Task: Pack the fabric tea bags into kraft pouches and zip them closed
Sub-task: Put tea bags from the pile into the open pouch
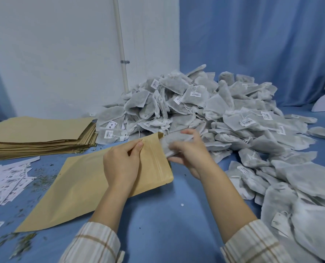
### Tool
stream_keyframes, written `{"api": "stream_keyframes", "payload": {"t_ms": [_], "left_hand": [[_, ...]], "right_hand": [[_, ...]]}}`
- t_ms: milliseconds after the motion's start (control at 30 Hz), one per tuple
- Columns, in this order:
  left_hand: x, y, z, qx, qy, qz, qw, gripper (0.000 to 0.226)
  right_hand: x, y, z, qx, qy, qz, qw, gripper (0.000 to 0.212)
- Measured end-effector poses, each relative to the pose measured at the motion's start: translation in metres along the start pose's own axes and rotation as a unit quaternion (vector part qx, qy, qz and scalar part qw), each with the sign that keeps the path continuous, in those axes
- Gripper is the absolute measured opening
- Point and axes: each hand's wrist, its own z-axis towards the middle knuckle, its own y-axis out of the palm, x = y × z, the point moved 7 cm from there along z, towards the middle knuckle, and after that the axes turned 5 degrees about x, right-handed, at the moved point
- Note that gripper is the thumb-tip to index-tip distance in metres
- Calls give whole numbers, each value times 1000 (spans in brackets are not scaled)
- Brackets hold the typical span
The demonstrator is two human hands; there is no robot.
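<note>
Left hand point(121, 164) is pinching the kraft pouch point(93, 186) at its open mouth on the blue table point(167, 215); right hand point(190, 154) is gripping a tea bag point(174, 144) at that mouth. Beyond, a heap of tea bags point(205, 109) is lying.

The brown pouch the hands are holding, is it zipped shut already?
No, the left hand holds the kraft pouch open at its mouth while the right hand pushes a tea bag in.

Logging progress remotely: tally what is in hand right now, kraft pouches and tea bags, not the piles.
Kraft pouch, mouth pinched by left hand: 1
Tea bag, gripped by right hand at the pouch mouth: 1
Total: 2
</note>
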Motion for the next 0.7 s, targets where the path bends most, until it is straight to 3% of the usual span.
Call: {"api": "stream_keyframes", "payload": {"t_ms": [67,200,300,367,500,567,700], "left_hand": [[8,-6,-4,5,9,-18,1000,18],[17,-18,-18,-14,20,-36,999,16],[20,-24,-33,-47,31,-39,998,16],[24,-26,-44,-63,40,-43,996,15],[37,-32,-59,-68,55,-56,995,15],[45,-32,-68,-74,61,-63,993,15],[64,-30,-88,-83,69,-79,991,16]], "right_hand": [[12,14,-14,-59,15,-38,997,37],[19,29,-37,-104,-38,-248,962,14],[26,30,-43,-105,-9,-362,926,32],[25,29,-53,-97,20,-305,947,34],[21,24,-86,-175,69,-209,960,30],[18,14,-97,-190,59,-260,945,26],[-10,-11,-113,-184,-58,-421,886,31]]}}
